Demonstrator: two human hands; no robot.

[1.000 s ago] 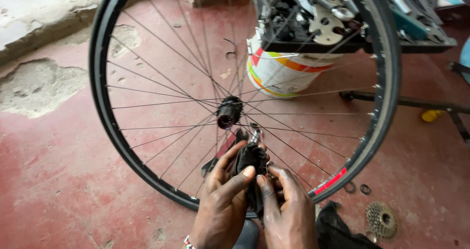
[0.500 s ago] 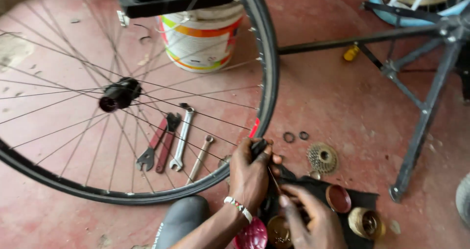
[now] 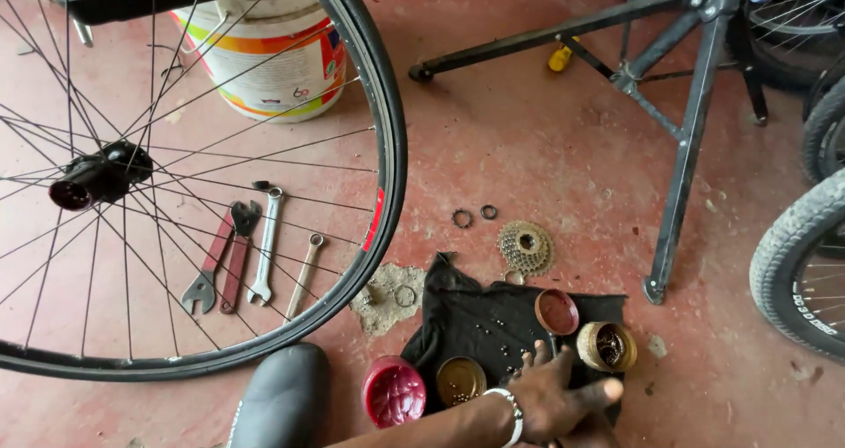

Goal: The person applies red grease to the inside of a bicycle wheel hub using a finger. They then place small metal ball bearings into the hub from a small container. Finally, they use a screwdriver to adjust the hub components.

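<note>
My left hand [image 3: 554,397], with a metal bracelet on its wrist, lies fingers spread on a black cloth [image 3: 480,312] on the floor. Tiny steel balls [image 3: 493,329] are scattered on the cloth just ahead of the fingers. Around the hand stand a small open tin [image 3: 606,345], a brown round lid [image 3: 556,312], a tin of grease [image 3: 460,379] and a red lid [image 3: 393,391]. My right hand does not show. A spoked bicycle wheel [image 3: 387,149] with a black hub [image 3: 97,175] stands at the left.
Behind the spokes lie two spanners [image 3: 264,246], a red-handled tool [image 3: 220,259] and a paint bucket [image 3: 273,61]. A sprocket cassette [image 3: 525,247] and two rings [image 3: 462,218] lie beyond the cloth. A black stand [image 3: 687,131] and tyres [image 3: 801,272] fill the right. My dark-clad knee [image 3: 282,400] is at the bottom.
The view has swung right and down from the wheel to the cloth. Both hands left the rim; my left hand now rests on the cloth and the right is out of sight.
</note>
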